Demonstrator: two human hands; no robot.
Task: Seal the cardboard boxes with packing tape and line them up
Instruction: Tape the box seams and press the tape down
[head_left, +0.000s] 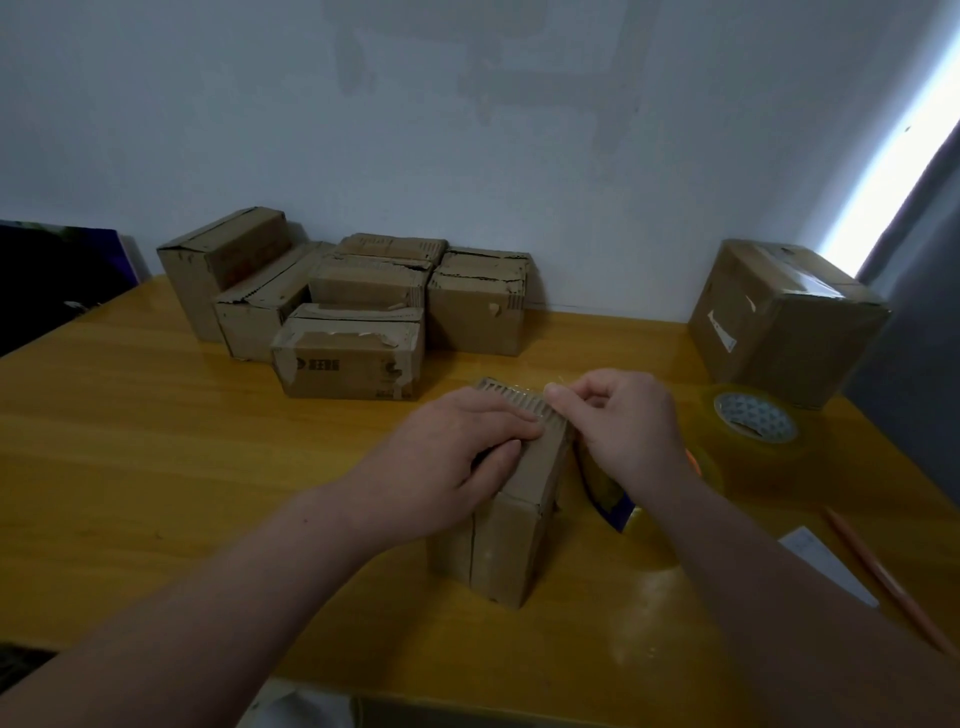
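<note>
The small box (498, 525) stood on end at the near centre of the table (156, 441). The left hand (457, 457) lay across its top, fingers straight and pressed together. The right hand (628, 426) pinched a faint strip of clear tape (535, 387) between thumb and forefinger at the far top edge. A tape roll (753, 421) lay to the right. Farther back, a cluster of boxes (353, 312) and a larger box (779, 322) stood by the wall.

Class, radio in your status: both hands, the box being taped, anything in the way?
Left hand flat on small box top. Right hand pinching tape end at far edge. Tape roll stands beside box, beneath right forearm.
</note>
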